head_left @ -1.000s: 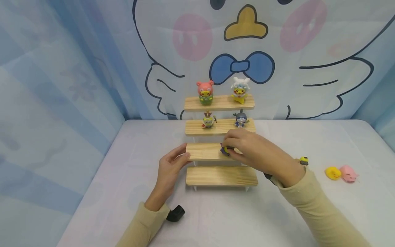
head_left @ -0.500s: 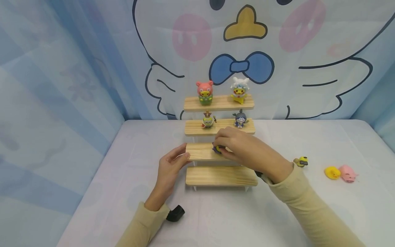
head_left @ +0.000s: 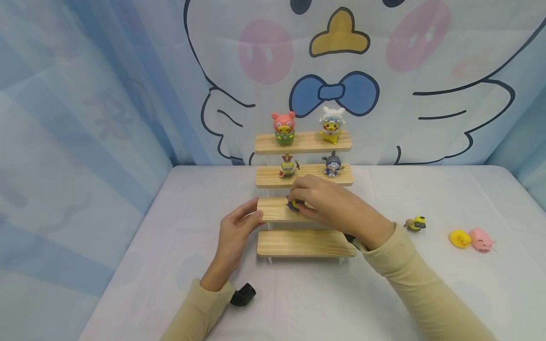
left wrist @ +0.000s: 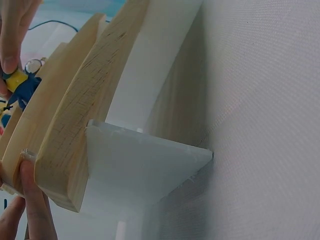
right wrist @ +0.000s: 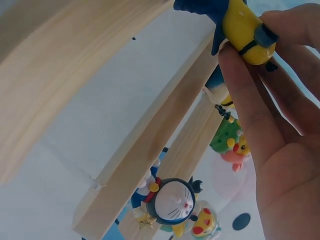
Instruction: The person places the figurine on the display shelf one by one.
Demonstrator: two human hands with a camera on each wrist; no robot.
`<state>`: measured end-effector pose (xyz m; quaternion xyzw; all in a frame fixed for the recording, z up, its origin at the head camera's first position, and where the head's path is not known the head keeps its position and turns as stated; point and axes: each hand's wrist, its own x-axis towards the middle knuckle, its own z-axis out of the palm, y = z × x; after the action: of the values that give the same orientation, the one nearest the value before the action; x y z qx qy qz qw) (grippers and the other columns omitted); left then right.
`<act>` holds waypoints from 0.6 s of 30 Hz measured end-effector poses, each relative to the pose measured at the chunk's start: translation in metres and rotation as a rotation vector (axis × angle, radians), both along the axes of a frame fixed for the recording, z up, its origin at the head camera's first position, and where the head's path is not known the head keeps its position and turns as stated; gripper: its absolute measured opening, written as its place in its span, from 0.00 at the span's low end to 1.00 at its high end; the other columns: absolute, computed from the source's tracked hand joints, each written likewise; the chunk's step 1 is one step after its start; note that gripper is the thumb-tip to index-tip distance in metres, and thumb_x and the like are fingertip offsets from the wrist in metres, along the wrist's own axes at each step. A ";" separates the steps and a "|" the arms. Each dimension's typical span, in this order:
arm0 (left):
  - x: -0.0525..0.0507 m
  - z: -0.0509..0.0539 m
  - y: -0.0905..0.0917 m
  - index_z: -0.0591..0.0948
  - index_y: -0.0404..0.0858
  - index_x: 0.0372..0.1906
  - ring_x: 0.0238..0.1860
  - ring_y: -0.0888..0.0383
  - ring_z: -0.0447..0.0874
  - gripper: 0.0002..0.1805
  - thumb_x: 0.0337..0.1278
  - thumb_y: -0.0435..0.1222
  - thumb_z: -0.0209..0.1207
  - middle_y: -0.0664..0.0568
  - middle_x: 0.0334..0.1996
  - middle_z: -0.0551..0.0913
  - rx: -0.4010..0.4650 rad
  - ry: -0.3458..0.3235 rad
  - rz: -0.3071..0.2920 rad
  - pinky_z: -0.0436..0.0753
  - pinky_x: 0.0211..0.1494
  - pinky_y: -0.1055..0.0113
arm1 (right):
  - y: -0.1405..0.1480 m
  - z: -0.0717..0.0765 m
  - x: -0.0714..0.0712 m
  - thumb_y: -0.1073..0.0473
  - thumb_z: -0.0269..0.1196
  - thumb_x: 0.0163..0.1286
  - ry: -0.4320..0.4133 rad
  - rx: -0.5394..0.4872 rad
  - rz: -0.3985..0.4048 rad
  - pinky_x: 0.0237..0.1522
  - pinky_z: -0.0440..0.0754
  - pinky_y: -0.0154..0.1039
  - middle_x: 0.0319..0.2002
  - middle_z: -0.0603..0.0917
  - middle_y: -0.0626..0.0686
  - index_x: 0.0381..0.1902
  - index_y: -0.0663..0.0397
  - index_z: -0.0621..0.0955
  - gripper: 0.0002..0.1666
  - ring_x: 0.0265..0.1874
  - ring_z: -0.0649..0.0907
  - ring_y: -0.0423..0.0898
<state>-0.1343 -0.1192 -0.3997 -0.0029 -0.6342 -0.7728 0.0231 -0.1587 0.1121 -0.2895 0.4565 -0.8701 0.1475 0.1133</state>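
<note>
The right hand (head_left: 328, 201) pinches a small yellow and dark blue figure (head_left: 294, 204) over the third shelf from the top (head_left: 273, 210), left of its middle. Seen in the right wrist view, the yellow figure (right wrist: 248, 32) sits between the thumb and fingers of the right hand (right wrist: 285, 150). The left hand (head_left: 236, 232) grips the left end of that same shelf, thumb at its front edge. From the left wrist, fingers (left wrist: 35, 200) touch the shelf's end, and the blue part of the figure (left wrist: 24, 91) shows above the wood.
Two figures (head_left: 284, 129) (head_left: 331, 125) stand on the top shelf, two more (head_left: 287, 166) (head_left: 332, 164) on the second. The bottom shelf (head_left: 304, 243) is in front. A yellow and brown figure (head_left: 415, 223), yellow duck (head_left: 459, 238) and pink pig (head_left: 482, 239) lie at the right.
The right hand has moved left along the third shelf with the figure, and the yellow and brown figure at the right is now fully uncovered. The left hand has stayed in place.
</note>
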 end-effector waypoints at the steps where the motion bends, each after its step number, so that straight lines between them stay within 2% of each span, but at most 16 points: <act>1: 0.000 0.000 0.000 0.78 0.33 0.63 0.47 0.58 0.86 0.23 0.63 0.30 0.63 0.39 0.58 0.79 0.000 0.001 0.000 0.88 0.53 0.64 | -0.001 0.000 0.000 0.67 0.70 0.62 -0.001 -0.001 0.000 0.46 0.86 0.37 0.43 0.83 0.50 0.43 0.57 0.86 0.10 0.43 0.81 0.44; 18: 0.000 0.000 0.000 0.77 0.34 0.63 0.47 0.58 0.86 0.23 0.64 0.31 0.63 0.40 0.58 0.79 0.000 -0.004 -0.007 0.88 0.53 0.64 | -0.008 -0.004 -0.005 0.67 0.69 0.63 0.019 0.022 -0.005 0.47 0.86 0.38 0.44 0.83 0.50 0.43 0.57 0.86 0.10 0.44 0.81 0.44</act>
<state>-0.1340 -0.1196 -0.3993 -0.0035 -0.6341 -0.7730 0.0194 -0.1641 0.1045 -0.2939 0.4571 -0.8716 0.1331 0.1168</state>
